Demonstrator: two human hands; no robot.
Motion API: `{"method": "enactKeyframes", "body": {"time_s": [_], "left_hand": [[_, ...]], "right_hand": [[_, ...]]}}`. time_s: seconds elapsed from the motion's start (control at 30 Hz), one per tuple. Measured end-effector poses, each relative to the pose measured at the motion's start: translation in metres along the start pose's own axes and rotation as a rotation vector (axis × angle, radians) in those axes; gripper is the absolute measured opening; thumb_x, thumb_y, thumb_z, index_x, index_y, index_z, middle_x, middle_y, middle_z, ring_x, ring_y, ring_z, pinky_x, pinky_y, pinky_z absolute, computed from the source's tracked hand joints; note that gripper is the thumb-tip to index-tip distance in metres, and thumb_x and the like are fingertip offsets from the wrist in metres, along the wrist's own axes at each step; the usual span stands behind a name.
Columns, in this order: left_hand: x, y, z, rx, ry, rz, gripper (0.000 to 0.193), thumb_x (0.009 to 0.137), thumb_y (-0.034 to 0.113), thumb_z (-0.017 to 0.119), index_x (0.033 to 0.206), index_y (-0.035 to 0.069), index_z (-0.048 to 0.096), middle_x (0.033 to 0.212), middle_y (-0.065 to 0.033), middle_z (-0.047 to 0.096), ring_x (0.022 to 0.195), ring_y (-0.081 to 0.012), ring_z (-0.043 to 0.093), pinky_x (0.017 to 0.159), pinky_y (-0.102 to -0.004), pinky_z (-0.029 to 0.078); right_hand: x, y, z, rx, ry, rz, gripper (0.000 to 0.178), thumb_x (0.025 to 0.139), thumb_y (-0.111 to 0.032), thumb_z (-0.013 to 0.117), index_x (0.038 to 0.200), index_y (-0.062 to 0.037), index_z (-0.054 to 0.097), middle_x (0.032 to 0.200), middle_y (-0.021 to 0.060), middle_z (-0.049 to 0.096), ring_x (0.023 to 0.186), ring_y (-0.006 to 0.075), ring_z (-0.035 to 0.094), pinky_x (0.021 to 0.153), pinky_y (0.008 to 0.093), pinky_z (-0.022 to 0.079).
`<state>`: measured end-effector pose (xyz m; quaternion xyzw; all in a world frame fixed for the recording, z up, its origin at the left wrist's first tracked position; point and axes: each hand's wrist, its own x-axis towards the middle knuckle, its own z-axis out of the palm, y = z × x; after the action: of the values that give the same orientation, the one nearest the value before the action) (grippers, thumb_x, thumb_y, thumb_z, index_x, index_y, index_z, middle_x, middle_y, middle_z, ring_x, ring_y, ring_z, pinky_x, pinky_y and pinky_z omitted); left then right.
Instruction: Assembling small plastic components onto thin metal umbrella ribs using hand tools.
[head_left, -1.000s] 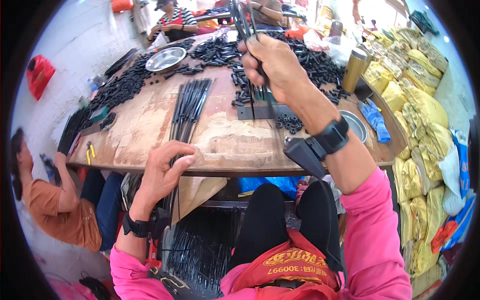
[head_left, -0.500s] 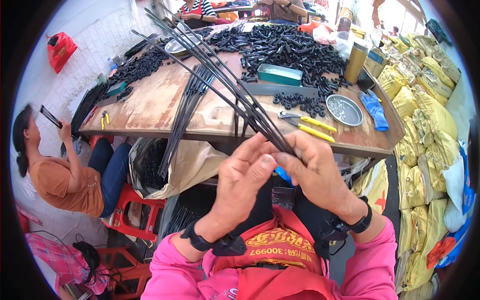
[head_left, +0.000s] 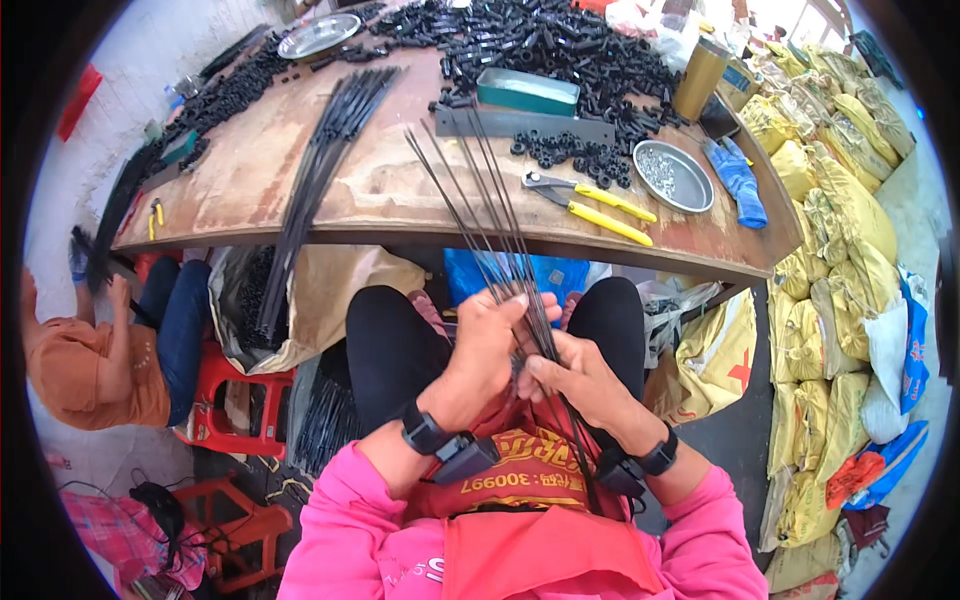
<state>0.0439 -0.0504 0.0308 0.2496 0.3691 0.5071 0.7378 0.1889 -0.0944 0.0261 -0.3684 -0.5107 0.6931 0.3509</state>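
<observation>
Several thin black rods (head_left: 497, 215) stand in a loose, fanned bunch over my lap, their far tips reaching over the table's near edge. My left hand (head_left: 482, 345) is closed around the bunch from the left, thumb across the rods. Just below and to the right, my right hand (head_left: 578, 372) pinches the same rods between thumb and fingers. The lower ends run down past my right hand, over my red apron (head_left: 535, 470). A larger bundle of black rods (head_left: 325, 160) lies on the wooden table (head_left: 400, 170) to the left, overhanging its edge.
Yellow-handled pliers (head_left: 600, 208), a round metal dish (head_left: 673, 176), small black rings (head_left: 570, 152), a green tray (head_left: 527, 93) and a blue glove (head_left: 735, 183) lie on the right side. Black parts (head_left: 560, 50) are heaped behind. Another person (head_left: 100, 360) sits at left; yellow sacks (head_left: 830, 260) are stacked at right.
Both hands have come down and nearer to my lap with the rods, which now stand steeper and reach less far over the table. The view has tilted further down.
</observation>
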Motion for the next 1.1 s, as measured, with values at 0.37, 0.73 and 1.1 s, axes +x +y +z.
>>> {"method": "enactKeyframes", "body": {"time_s": [0.37, 0.73, 1.1], "left_hand": [[0.022, 0.001, -0.026, 0.028, 0.025, 0.093, 0.014, 0.092, 0.013, 0.056, 0.094, 0.000, 0.061, 0.081, -0.0078, 0.064, 0.070, -0.0141, 0.062, 0.065, -0.0302, 0.054], [0.035, 0.021, -0.025, 0.434, -0.130, 0.046, 0.021, 0.091, 0.020, 0.057, 0.096, 0.000, 0.064, 0.077, -0.0026, 0.061, 0.068, -0.0088, 0.056, 0.062, -0.0226, 0.046], [0.093, 0.175, -0.047, 1.558, 0.150, 0.339, 0.031, 0.078, 0.029, 0.069, 0.076, -0.002, 0.064, 0.064, -0.0117, 0.061, 0.060, -0.0164, 0.061, 0.054, -0.0328, 0.048]], "right_hand": [[0.033, 0.000, -0.002, -0.355, 0.211, -0.095, 0.030, 0.095, -0.027, 0.052, 0.085, -0.0004, 0.060, 0.071, 0.0028, 0.058, 0.065, 0.0072, 0.051, 0.060, 0.0245, 0.043], [0.037, -0.006, -0.003, -0.184, 0.390, 0.061, 0.016, 0.082, -0.015, 0.069, 0.077, -0.0025, 0.060, 0.061, -0.0048, 0.052, 0.053, 0.0015, 0.042, 0.046, 0.0204, 0.034], [0.027, 0.005, -0.029, -0.003, 0.350, -0.020, 0.016, 0.082, -0.017, 0.068, 0.079, -0.0021, 0.062, 0.063, 0.0018, 0.058, 0.042, 0.0028, 0.043, 0.037, 0.0162, 0.032]]}}
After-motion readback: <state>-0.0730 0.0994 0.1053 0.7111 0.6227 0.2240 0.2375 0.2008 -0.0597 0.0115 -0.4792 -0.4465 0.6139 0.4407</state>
